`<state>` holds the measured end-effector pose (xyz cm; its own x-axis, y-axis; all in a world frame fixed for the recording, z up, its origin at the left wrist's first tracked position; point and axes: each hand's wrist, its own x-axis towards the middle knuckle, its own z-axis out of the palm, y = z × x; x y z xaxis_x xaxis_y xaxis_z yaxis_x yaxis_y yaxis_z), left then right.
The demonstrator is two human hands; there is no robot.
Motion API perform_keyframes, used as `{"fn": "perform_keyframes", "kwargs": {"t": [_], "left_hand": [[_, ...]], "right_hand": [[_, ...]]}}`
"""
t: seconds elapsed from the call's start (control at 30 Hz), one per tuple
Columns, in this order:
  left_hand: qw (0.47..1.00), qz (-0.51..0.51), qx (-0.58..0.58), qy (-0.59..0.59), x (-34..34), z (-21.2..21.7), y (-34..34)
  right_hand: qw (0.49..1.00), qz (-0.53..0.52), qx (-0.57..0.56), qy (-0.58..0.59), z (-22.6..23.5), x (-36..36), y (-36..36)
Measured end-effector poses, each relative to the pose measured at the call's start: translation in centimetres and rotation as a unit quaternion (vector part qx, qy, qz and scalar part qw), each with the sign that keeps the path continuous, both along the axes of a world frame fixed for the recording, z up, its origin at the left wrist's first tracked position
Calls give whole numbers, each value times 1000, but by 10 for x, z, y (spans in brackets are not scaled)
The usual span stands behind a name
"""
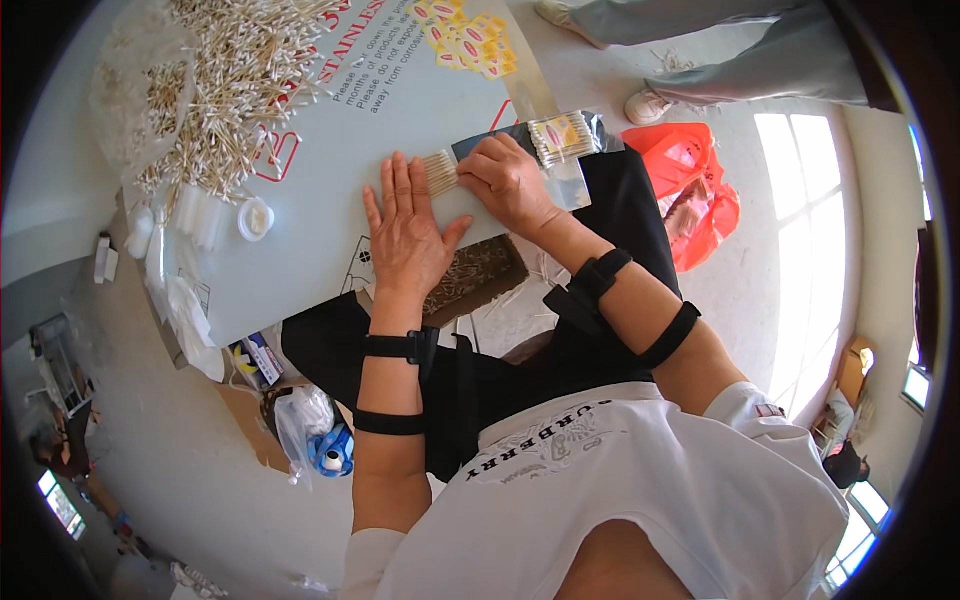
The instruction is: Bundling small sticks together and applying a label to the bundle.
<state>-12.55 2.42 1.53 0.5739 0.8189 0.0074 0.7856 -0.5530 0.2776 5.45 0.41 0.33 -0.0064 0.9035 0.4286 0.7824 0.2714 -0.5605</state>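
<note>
My left hand [408,235] lies flat on the table, its fingers stretched out along the left side of a short row of cotton swabs [438,174]. At the row's other end is my right hand [510,185], its fingers curled and pinched together. What sits between those fingertips is hidden. Just beyond the right hand, a flat pack of cotton swabs [560,138] with a yellow card rests on shiny clear plastic [572,190] at the table's right edge.
Loose cotton swabs [225,90] form a big heap at far left, by a round white tub [256,219]. Yellow cards [470,45] lie at the far edge. Below the table edge is a cardboard box [480,275]. A red plastic bag [690,190] and a person's legs [740,50] are right.
</note>
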Motion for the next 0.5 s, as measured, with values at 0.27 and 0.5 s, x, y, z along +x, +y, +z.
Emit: {"fn": "perform_keyframes", "kwargs": {"t": [0.27,0.5], "left_hand": [[1000,-10,8,-3,-2,-2,0],[1000,-10,21,-10,0,-4,0]], "right_hand": [[999,27,-36,5,4,0,16],[998,-2,-53,-34,3,-5,22]]}}
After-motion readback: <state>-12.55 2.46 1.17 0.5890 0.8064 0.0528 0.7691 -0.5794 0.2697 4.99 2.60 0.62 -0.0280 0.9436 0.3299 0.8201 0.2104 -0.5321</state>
